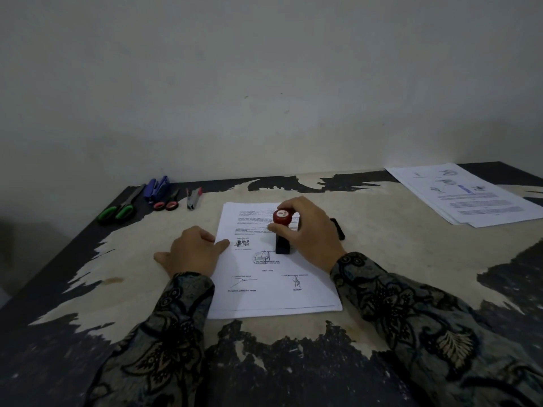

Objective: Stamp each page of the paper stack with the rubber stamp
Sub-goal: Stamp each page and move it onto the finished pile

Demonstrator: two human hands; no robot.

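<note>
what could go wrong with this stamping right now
1. The left hand presses only the left edge of the paper stack, so the top page could shift under the rubber stamp and smear the print.
2. The right hand holds the stamp close beside an existing stamp mark; the new print might overlap it.

The right hand (311,233) grips the rubber stamp (282,230) upright on the paper stack (273,298); the left hand (192,254) rests at its edge.
</note>
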